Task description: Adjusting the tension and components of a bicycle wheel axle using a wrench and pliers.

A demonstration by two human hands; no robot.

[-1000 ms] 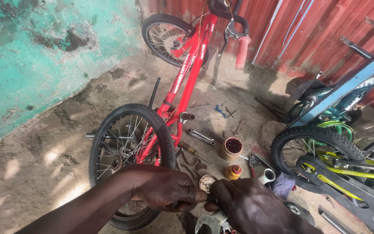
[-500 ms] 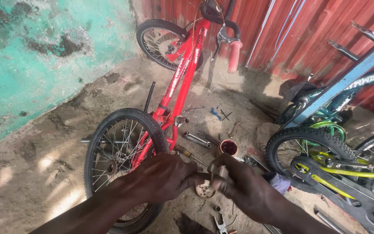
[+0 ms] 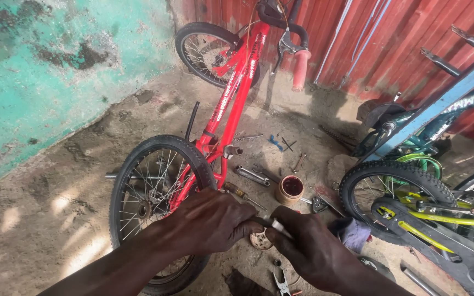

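Observation:
My left hand (image 3: 209, 219) is closed around the dark end of a thin rod-like tool (image 3: 277, 227). My right hand (image 3: 314, 249) pinches its pale end, so the two hands almost touch. Just under the rod a small round metal part (image 3: 259, 240) shows between the hands; whether it lies on the ground or is held, I cannot tell. Both hands hover over the rear wheel (image 3: 154, 192) of a red bicycle (image 3: 231, 104) that stretches away toward the back wall.
A small tin of dark red grease (image 3: 291, 189), a wrench (image 3: 250, 175), a screwdriver (image 3: 238, 193) and pliers (image 3: 281, 283) lie on the dirt floor. A green and yellow bicycle (image 3: 412, 211) stands at the right. Behind are a teal wall (image 3: 39, 71) and red corrugated sheeting (image 3: 368, 38).
Both hands have risen a little and stayed close together. The pale rod between them now shows more plainly. The view has shifted slightly.

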